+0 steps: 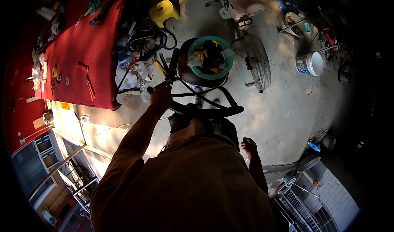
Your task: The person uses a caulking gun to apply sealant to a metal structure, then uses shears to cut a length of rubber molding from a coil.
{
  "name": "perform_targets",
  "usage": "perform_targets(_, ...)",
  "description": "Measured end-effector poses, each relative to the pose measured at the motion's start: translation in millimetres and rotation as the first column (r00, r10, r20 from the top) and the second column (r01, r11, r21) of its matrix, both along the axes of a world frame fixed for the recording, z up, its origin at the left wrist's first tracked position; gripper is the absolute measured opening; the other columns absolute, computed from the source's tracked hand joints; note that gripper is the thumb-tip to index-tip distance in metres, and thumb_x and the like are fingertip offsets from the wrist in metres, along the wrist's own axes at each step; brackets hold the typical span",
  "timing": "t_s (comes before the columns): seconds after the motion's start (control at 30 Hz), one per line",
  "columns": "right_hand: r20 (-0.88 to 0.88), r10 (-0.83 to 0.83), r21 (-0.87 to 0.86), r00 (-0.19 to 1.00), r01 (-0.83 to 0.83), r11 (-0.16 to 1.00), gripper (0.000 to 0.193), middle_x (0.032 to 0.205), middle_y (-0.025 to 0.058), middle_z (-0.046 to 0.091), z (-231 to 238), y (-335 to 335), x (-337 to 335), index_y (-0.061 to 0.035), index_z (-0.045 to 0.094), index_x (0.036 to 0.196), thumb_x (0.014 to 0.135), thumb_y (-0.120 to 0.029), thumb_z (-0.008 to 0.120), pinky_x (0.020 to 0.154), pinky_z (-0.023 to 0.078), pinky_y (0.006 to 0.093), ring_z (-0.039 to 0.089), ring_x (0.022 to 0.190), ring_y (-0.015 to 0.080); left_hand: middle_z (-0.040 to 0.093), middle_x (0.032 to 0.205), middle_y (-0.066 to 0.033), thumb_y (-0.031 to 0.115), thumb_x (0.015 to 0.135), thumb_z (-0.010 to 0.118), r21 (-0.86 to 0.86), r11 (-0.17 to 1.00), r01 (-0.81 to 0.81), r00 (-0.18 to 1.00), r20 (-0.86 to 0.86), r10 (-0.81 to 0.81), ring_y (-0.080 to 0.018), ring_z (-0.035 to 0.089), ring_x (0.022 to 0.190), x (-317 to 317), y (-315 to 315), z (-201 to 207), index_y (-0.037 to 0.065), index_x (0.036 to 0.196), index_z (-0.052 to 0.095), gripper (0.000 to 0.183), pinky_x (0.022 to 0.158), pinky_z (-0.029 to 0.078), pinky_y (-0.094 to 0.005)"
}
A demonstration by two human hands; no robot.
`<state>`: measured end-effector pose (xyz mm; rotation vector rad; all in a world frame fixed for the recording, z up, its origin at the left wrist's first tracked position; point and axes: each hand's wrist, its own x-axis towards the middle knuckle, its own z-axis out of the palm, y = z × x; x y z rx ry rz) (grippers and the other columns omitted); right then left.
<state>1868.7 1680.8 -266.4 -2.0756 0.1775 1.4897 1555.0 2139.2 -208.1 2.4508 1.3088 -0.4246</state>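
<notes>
My left hand [161, 97] is closed around part of a black tubular frame [225, 111], whose curved bars spread in front of my waist. Just beyond that hand, a yellow-handled tool [160, 66] lies among dark bars. My right hand [249, 148] hangs low at my right side, its fingers loosely bent and partly in shadow; nothing shows in it. Ahead of me, a green basin [231, 64] full of dark and yellow tools and plastic bags rests on a round brown seat [184, 70]. The frame's far bars reach close to that seat.
To the left stands a red-covered table [82, 90] with an orange-handled tool [90, 87] on it. Cables and plastic bags lie beside a yellow stool [164, 12]. A fan [258, 61], a pink scooter [242, 2] and a white bucket [315, 64] stand ahead and right.
</notes>
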Motion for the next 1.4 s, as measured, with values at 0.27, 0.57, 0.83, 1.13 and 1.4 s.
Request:
perform_targets(0.27, 0.142, -0.151, 0.121, 0.978, 0.134, 0.984, 0.032, 0.079, 0.0029, 0.061, 9, 46, 35, -0.0036, 0.063, 0.113, 0.096, -0.031, 0.062, 0.06, 0.044, 0.0255, 0.055, 0.065, 0.0101, 0.072, 0.095, -0.016, 0.022, 0.088, 0.058, -0.061, 0.993, -0.1, 0.985, -0.15, 0.09, -0.0327, 0.071, 0.09, 20, 10, -1, 0.008, 0.117, 0.06, 0.032, 0.077, 0.056, -0.0463)
perform_targets(0.57, 0.045, -0.142, 0.044, 0.989, 0.14, 0.989, 0.03, 0.079, 0.0049, 0.065, -32, -33, -17, -0.0046, 0.064, 0.109, 0.096, -0.031, 0.059, 0.059, 0.047, 0.0283, 0.06, 0.066, 0.0139, 0.071, 0.103, -0.0183, 0.016, 0.089, 0.054, -0.096, 0.994, -0.06, 0.967, -0.252, 0.034, -0.0351, 0.07, 0.097, 21, 17, -17, 0.008, 0.119, 0.062, 0.033, 0.081, 0.057, -0.047)
perform_targets(0.83, -0.001, -0.325, 0.007, 0.946, 0.325, 0.946, 0.023, 0.075, 0.0065, 0.063, -38, -79, -18, -0.0022, 0.064, 0.096, 0.093, -0.025, 0.062, 0.057, 0.047, 0.0297, 0.059, 0.063, 0.0152, 0.07, 0.109, -0.0191, 0.018, 0.087, 0.057, -0.095, 0.989, -0.112, 0.959, -0.271, 0.082, -0.0376, 0.068, 0.103, 19, 14, 9, 0.007, 0.113, 0.063, 0.028, 0.088, 0.054, -0.0493)
perform_targets(1.13, 0.008, -0.326, 0.071, 0.945, 0.324, 0.943, 0.025, 0.078, 0.0069, 0.064, -64, -67, -21, -0.0038, 0.063, 0.102, 0.094, -0.027, 0.061, 0.057, 0.047, 0.0312, 0.06, 0.064, 0.0166, 0.071, 0.103, -0.0195, 0.018, 0.085, 0.058, -0.027, 0.999, 0.024, 0.951, -0.308, -0.031, -0.0364, 0.069, 0.099, 16, 38, 31, 0.005, 0.103, 0.071, 0.025, 0.084, 0.056, -0.0464)
perform_targets(1.4, -0.076, -0.342, 0.136, 0.937, 0.35, 0.927, 0.023, 0.073, 0.0061, 0.062, -69, -52, -5, -0.0015, 0.064, 0.103, 0.096, -0.024, 0.061, 0.053, 0.046, 0.0285, 0.058, 0.059, 0.015, 0.071, 0.096, -0.0163, 0.03, 0.085, 0.061, -0.035, 0.995, 0.094, 0.97, -0.222, -0.1, -0.0339, 0.069, 0.094, -26, 66, 53, 0.005, 0.094, 0.069, 0.028, 0.086, 0.053, -0.0451)
